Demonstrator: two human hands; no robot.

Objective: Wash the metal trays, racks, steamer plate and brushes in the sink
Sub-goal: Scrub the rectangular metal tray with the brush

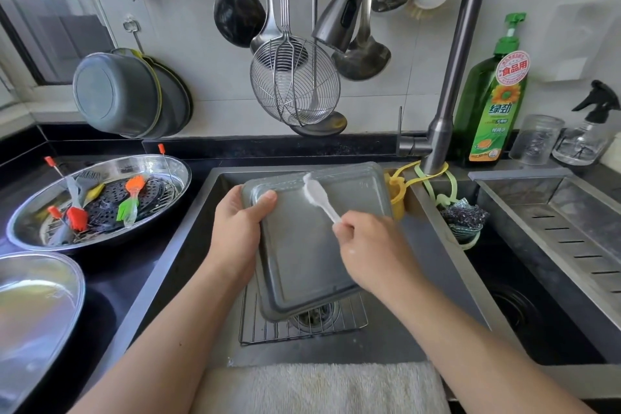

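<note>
A metal tray [312, 245] is held tilted over the sink [188, 228] and scrubbed.

In the head view, the tray's left edge is gripped by the left hand [240, 223], while a white brush [319, 197] is pinched by the right hand [364, 245], its head touching the tray. A wire rack [302, 326] lies beneath; coloured brushes [131, 202] rest in a round dish [100, 202] on the worktop [111, 286].
</note>
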